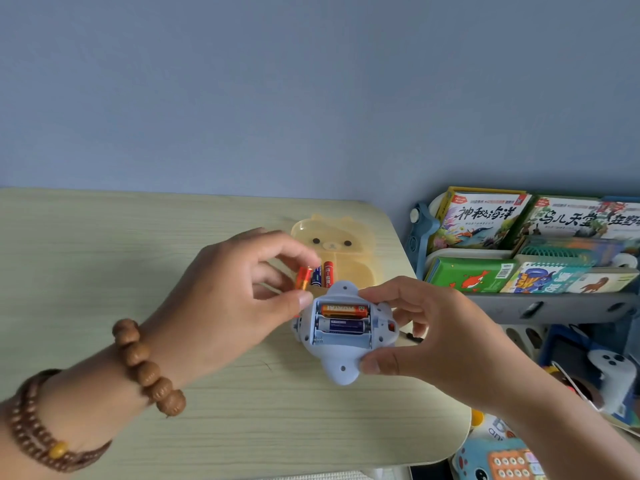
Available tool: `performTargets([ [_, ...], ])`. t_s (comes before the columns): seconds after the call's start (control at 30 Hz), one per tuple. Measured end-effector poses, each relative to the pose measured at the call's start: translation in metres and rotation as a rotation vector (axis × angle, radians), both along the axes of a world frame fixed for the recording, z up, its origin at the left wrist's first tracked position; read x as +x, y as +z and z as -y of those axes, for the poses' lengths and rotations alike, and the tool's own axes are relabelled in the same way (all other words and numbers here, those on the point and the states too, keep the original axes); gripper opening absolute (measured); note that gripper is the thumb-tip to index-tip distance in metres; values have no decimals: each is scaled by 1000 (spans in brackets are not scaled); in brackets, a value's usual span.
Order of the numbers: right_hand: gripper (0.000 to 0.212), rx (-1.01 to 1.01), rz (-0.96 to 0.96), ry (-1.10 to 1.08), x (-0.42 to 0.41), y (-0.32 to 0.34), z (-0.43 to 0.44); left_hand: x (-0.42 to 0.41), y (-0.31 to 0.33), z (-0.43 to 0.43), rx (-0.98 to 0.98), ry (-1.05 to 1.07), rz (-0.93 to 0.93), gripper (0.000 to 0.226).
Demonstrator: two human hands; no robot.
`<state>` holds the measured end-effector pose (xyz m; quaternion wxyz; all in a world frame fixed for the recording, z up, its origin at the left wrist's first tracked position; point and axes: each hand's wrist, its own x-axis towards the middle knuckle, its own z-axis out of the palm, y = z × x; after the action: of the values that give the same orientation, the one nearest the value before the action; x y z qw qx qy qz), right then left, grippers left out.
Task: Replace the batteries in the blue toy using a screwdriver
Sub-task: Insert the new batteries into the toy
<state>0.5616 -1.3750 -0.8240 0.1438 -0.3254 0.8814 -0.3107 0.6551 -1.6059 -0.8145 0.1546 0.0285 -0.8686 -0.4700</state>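
Now, blue toy (pixel 341 358): belly-up just above the counter (pixel 173 393), near its right edge, cover off and compartment (pixel 343 325) exposed.
Cells seated: an orange battery (pixel 344 310) in the top bay and a dark battery (pixel 341 326) in the middle one; the lowest bay looks empty.
Right hand (pixel 440 341): fingers (pixel 377 365) curled round the toy's right side, steadying it.
Left hand (pixel 235 299): thumb and fingertips pinch a red battery (pixel 303 278) just left of the toy.
Bear tray (pixel 349 244): behind the toy, holding spare batteries (pixel 327 275).
Doing it well: the third cell probably goes in next. Match its flat end to the spring, seat that end first, then press the other end down with the toy held level.
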Motion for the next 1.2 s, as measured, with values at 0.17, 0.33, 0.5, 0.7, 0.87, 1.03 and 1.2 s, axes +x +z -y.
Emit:
performTargets([
  [0.17,64,-12,7,-2,0,-1,0,-1,0,-23,-148,-106,-204,31],
  [0.33,61,-20,18,8,-1,-1,0,-3,-4,-28,-265,-134,-215,24],
  [0.5,62,-28,12,-3,0,-1,1,-7,-9,-26,-287,-186,-177,18],
  [0.7,63,-25,3,8,1,2,2,-11,-11,-28,-447,-256,-180,16],
  [0.87,62,-34,4,14,1,1,2,-11,-13,-31,-465,-275,-169,18],
  [1.03,62,-33,7,9,1,0,1,-9,-9,-43,-410,-175,-106,12],
  [1.2,61,-25,-7,16,2,0,2,-10,4,-49,-407,-84,55,10],
])
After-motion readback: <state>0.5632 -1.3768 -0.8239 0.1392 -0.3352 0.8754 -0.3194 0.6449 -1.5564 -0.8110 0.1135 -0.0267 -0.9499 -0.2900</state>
